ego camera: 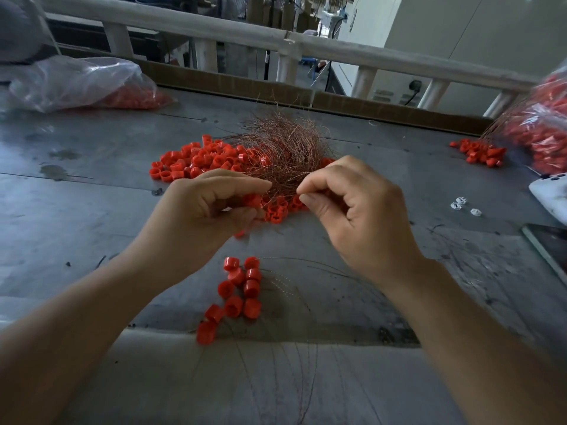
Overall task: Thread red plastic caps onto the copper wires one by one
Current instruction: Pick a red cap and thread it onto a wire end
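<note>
A tangle of thin copper wires (287, 142) lies mid-table over a heap of loose red plastic caps (196, 161). My left hand (211, 210) is curled and pinches a red cap (253, 200) between thumb and fingers. Just to its right, my right hand (346, 204) pinches a fine copper wire between thumb and forefinger, its tip close to the cap. More caps (282, 208) lie between both hands. Nearer me, a cluster of red caps (239, 289) sits on thin wires that trail toward the table's front edge.
A clear bag of red caps (82, 84) lies at the back left, another bag (546, 124) at the right with spilled caps (481, 151). Small white pieces (460, 204) and a white device (552, 194) sit at the right edge. A cardboard strip and a white railing border the back.
</note>
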`<state>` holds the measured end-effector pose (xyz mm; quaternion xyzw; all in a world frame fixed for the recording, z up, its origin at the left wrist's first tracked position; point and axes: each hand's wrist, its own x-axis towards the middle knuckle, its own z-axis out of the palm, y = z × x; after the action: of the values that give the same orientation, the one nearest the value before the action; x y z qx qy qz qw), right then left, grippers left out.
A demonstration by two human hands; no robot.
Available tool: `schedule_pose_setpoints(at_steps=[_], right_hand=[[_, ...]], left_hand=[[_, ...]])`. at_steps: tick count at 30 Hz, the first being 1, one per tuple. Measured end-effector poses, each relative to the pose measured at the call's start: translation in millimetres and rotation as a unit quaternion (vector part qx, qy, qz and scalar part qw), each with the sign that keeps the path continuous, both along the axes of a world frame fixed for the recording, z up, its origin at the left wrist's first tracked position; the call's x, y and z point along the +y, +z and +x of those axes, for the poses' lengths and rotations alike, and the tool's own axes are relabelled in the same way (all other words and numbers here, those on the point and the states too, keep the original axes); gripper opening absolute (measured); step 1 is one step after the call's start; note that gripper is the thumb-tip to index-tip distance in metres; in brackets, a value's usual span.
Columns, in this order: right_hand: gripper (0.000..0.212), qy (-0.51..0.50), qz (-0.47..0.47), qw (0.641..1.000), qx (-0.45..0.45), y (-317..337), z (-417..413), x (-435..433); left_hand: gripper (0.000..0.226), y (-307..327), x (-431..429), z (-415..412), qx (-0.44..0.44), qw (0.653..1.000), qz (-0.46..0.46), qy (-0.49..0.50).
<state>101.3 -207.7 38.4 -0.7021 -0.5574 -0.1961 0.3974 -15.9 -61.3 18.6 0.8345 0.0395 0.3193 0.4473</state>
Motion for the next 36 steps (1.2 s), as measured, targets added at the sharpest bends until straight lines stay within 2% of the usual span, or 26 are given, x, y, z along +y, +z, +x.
schedule_pose_setpoints(at_steps=[2, 4, 6, 11, 23, 28, 32, 36], right_hand=[[0.003, -0.003, 0.01, 1.0, 0.009, 1.2, -0.8, -0.8], [0.002, 0.001, 0.008, 1.0, 0.017, 0.8, -2.7, -0.3], [0.003, 0.008, 0.002, 1.0, 0.026, -0.7, -5.0, 0.0], [0.003, 0.011, -0.006, 1.0, 0.024, -1.8, -6.7, 0.8], [0.004, 0.043, -0.045, 0.994, 0.084, -8.9, -17.1, 6.2], [0.004, 0.036, -0.047, 0.994, 0.093, -8.1, -17.6, 5.8], [0.004, 0.028, -0.043, 0.993, 0.103, -5.1, -16.9, 4.4], [0.007, 0.022, -0.042, 0.992, 0.114, -1.1, -16.7, 2.9]], left_hand=[[0.047, -0.7, 0.1, 0.3, -0.009, 1.0, -0.021, -0.001], [0.042, 0.4, -0.4, -0.1, -0.013, 0.994, -0.102, -0.02], [0.042, 0.0, -0.7, -0.4, -0.011, 0.989, -0.142, -0.025], [0.027, 1.9, -3.0, -1.5, 0.007, 0.996, -0.09, -0.014], [0.027, 6.2, -7.6, -4.4, 0.007, 0.998, -0.066, -0.022], [0.03, 7.1, -9.3, -4.1, -0.004, 0.995, -0.097, -0.034], [0.036, 5.6, -7.4, -4.2, -0.003, 0.974, -0.202, -0.103], [0.039, 5.3, -4.8, -4.4, 0.001, 0.965, -0.223, -0.137]])
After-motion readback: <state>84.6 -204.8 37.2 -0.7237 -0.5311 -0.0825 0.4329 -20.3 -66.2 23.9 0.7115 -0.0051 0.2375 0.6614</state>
